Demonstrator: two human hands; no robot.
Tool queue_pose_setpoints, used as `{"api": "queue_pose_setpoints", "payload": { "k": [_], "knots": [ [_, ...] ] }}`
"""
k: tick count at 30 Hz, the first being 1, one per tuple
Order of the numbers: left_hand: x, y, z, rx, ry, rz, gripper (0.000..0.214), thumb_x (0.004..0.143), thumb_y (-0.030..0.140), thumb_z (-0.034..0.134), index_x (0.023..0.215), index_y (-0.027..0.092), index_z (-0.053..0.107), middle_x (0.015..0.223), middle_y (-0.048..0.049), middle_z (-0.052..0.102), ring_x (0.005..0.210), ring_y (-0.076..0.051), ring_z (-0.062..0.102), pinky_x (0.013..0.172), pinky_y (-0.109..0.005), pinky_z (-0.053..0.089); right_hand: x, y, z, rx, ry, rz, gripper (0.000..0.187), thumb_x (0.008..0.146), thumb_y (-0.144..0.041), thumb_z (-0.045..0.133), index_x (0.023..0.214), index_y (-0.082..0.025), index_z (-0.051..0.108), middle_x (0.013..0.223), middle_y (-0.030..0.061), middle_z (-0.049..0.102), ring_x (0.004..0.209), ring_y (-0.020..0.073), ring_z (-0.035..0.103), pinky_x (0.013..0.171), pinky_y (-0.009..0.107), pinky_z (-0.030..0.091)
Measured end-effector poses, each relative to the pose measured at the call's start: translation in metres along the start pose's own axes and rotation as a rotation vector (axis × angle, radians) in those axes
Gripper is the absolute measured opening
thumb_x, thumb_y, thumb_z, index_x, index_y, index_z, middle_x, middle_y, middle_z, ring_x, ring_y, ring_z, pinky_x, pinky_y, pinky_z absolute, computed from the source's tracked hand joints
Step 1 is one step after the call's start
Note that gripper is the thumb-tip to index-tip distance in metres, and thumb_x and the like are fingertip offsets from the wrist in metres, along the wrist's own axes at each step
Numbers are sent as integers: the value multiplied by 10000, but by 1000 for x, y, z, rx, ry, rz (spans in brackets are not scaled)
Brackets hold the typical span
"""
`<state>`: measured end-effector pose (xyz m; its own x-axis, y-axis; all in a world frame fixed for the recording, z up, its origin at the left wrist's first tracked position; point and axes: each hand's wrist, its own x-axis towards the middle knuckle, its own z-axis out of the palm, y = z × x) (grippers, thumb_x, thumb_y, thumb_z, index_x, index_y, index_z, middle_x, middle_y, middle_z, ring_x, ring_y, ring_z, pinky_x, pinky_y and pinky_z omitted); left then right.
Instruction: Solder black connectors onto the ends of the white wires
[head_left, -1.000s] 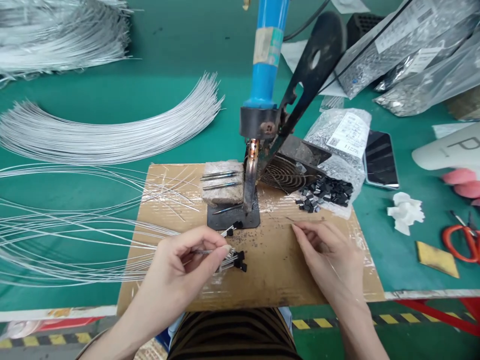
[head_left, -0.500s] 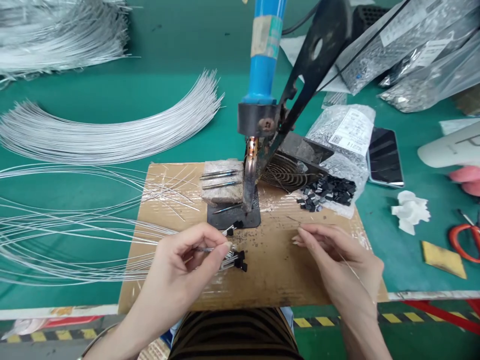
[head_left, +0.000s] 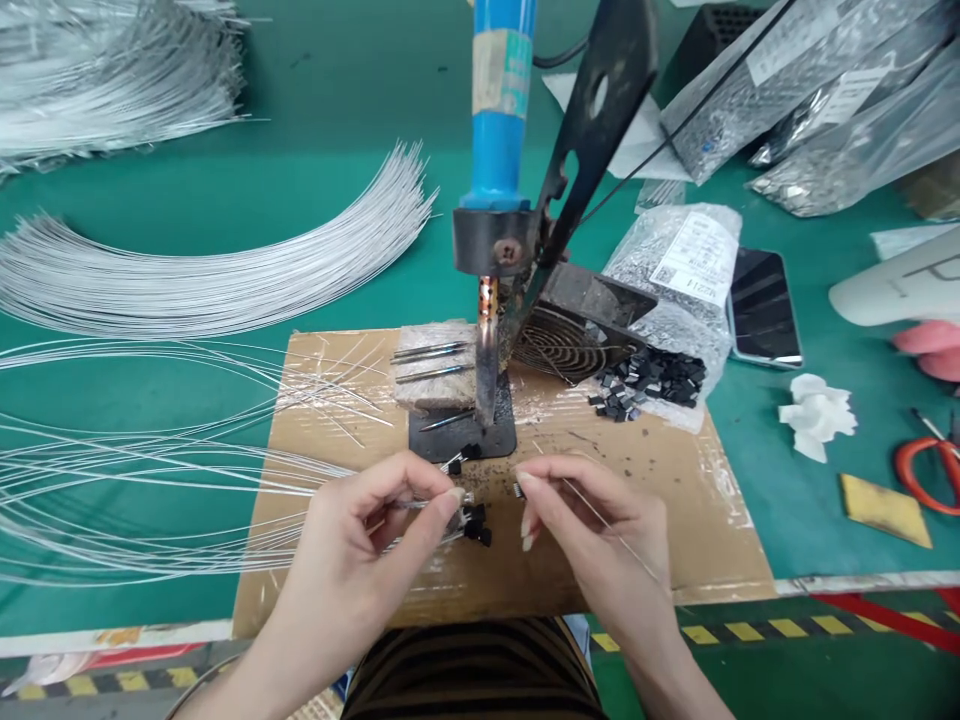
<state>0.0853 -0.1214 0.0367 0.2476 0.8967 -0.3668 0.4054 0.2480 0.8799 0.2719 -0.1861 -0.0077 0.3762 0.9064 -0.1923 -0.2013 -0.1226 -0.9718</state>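
My left hand (head_left: 375, 540) is closed, its thumb and forefinger pinching the end of a thin white wire with a small shiny tip between the fingertips. Beneath and beyond those fingers lie white wires (head_left: 315, 475) ending in small black connectors (head_left: 474, 525). My right hand (head_left: 600, 530) is closed in a pinch on a thin strand of solder wire (head_left: 611, 527), which runs back across the hand. A small dark piece with fine teeth (head_left: 518, 490) shows at its fingertips. Above both hands stands a soldering iron (head_left: 487, 390) with a blue handle, tip down.
A cardboard sheet (head_left: 697, 530) lies under the hands. Behind the iron's stand sits a fan (head_left: 559, 345), beside loose black connectors (head_left: 652, 380) spilling from a bag. Bundled white wires (head_left: 225, 285) lie left. A phone (head_left: 765, 305) and red-handled scissors (head_left: 926, 470) are right.
My right hand has moved left, close to my left hand, bringing the solder wire along. The left hand keeps its pinch almost in place. The view has shifted slightly.
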Motion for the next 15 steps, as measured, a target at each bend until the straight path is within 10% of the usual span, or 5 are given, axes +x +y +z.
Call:
{"api": "queue_pose_setpoints", "payload": {
  "k": [15],
  "knots": [
    [5,7,3,-178,-121,-24,162,950,286,766,810,207,781,903,-32,794,769,-152,679,730,-231,551,-3,0,22,90,-97,32,65,973,-254,822,916,-234,843,723,-23,750,522,81,668,545,170,587]
  ]
}}
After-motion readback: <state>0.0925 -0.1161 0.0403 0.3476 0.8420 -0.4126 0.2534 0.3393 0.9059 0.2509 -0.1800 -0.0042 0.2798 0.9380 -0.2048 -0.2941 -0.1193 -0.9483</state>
